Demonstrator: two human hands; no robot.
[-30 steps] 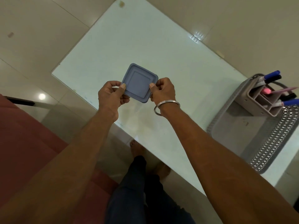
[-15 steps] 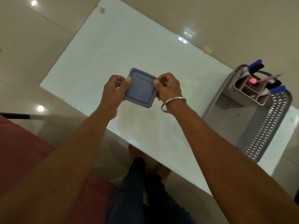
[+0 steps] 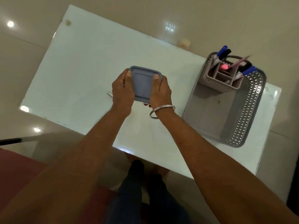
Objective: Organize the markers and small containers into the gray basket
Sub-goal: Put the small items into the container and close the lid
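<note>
1. Both hands held the small container (image 3: 143, 84), a square blue-gray piece with rounded corners, over the middle of the white surface (image 3: 77, 70). Whether it touched the surface could not be told.
2. The left hand (image 3: 123, 92) gripped the container's left edge, with the thumb laid on top and the fingers curled underneath, mostly hidden.
3. The right hand (image 3: 160, 92) gripped the right edge in the same way, thumb on top and fingers closed beneath. A silver bangle (image 3: 161, 111) hung at that wrist.
4. The gray basket (image 3: 246, 110) stood at the right end of the surface, well apart from the container.
5. A compartmented holder (image 3: 224, 85) sat in the basket's far end. The markers (image 3: 223, 50) stood tilted in it, with blue, black and pink caps showing.
6. A glossy tiled floor (image 3: 32, 38) lay around the surface, and a reddish mat (image 3: 17, 168) lay at lower left.
7. Dark trousers (image 3: 137, 191) showed below the near edge.
</note>
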